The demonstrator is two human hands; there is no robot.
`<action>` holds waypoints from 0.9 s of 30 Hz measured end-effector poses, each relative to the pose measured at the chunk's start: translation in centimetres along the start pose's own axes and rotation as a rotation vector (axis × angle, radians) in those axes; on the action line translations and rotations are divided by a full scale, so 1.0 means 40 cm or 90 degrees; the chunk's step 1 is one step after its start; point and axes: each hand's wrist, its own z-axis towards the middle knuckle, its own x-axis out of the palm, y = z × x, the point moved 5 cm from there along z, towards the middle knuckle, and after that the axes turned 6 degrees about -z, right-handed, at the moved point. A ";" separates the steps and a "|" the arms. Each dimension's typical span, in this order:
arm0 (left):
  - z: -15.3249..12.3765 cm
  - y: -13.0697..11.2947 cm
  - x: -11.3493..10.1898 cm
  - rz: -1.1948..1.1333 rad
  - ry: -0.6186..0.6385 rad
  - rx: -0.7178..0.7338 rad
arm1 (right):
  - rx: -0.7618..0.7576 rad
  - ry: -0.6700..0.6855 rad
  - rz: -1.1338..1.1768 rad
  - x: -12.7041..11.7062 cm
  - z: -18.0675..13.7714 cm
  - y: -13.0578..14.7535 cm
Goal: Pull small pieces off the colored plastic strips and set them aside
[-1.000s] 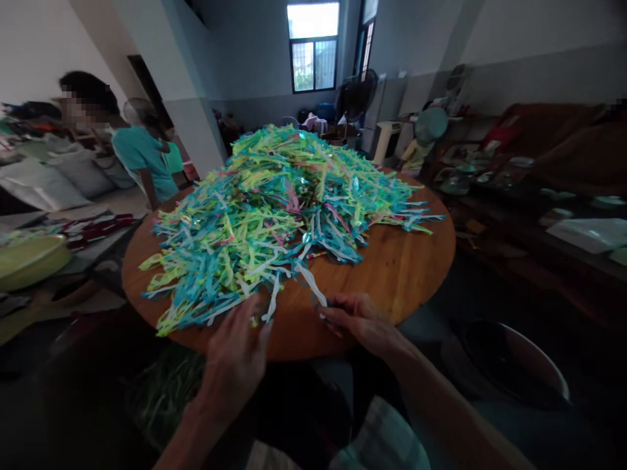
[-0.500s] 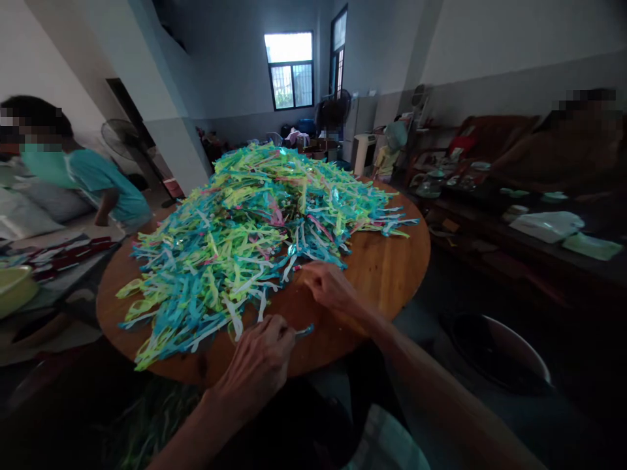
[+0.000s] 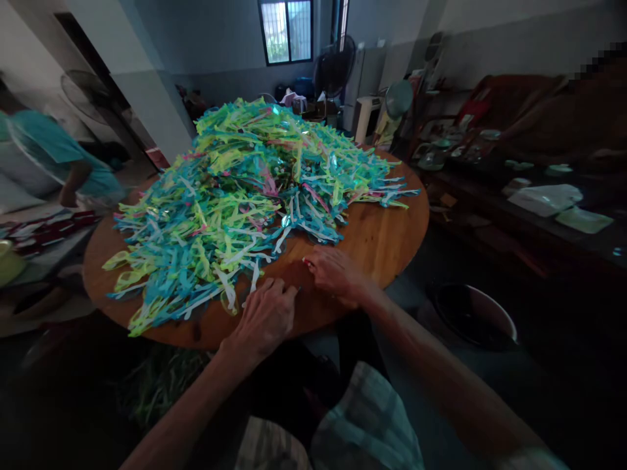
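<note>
A large heap of blue, yellow-green, white and pink plastic strips (image 3: pixel 235 189) covers much of the round wooden table (image 3: pixel 382 241). At the near edge, my left hand (image 3: pixel 268 310) rests low over the wood with its fingers curled together, close to a few white strips. Whatever it may hold is hidden under the fingers. My right hand (image 3: pixel 336 271) is a little farther in and to the right, closed, with a small red and white piece showing at its fingertips. That piece is too small to name.
A person in a blue shirt (image 3: pixel 53 147) is at the left, by a bench with dark red pieces. On the right, a dark bench bears a white plastic bag (image 3: pixel 546 199) and jars. A round bin (image 3: pixel 475 316) stands on the floor at right. Fans stand farther back.
The view has tilted down. My hands have come closer together, and the blue strip end beyond my left fingers hardly shows now. The person in blue has shifted left in view.
</note>
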 end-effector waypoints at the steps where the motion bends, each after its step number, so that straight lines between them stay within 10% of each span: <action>1: 0.004 -0.001 -0.003 -0.007 -0.003 0.004 | 0.003 -0.008 0.037 -0.004 -0.018 0.001; 11: 0.005 -0.008 -0.041 -0.144 -0.067 0.056 | 0.034 -0.022 0.600 -0.045 -0.139 0.028; 27: -0.006 0.005 -0.045 -0.174 -0.100 0.108 | 0.075 -0.033 0.671 0.004 -0.146 0.025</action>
